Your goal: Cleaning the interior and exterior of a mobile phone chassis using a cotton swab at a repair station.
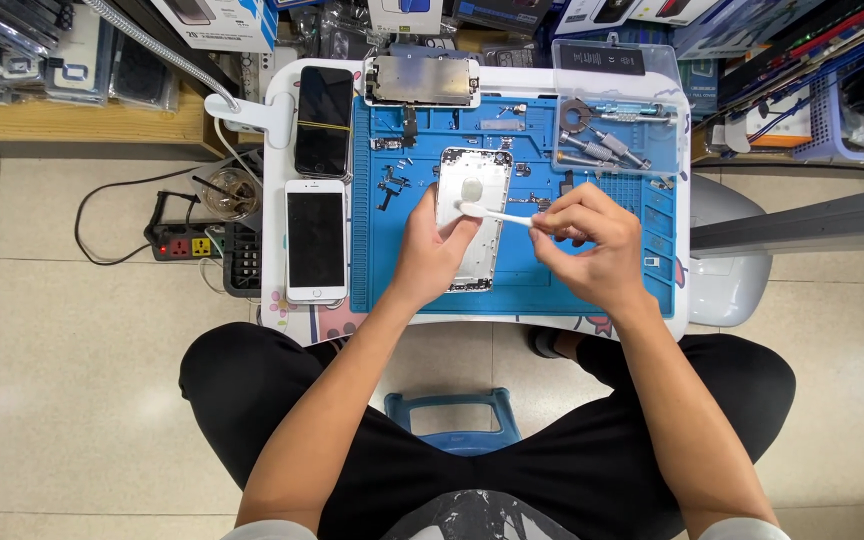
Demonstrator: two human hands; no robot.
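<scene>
A silver phone housing (pixel 475 190), opened and empty, lies on a blue repair mat (pixel 532 285). My left hand (pixel 430 250) grips its lower left side. My right hand (pixel 584 240) pinches a thin white brush-like tool (pixel 492 213), whose tip rests on the housing's middle. Small phone parts and screws (pixel 392 180) are scattered on the mat to the left of the housing.
A white phone (pixel 315 240) and a black phone (pixel 323 120) lie on the small white table's left side. A detached screen assembly (pixel 422 80) sits at the mat's top. A clear box lid with screwdrivers (pixel 612 130) is at right. A power strip (pixel 184 242) is on the floor.
</scene>
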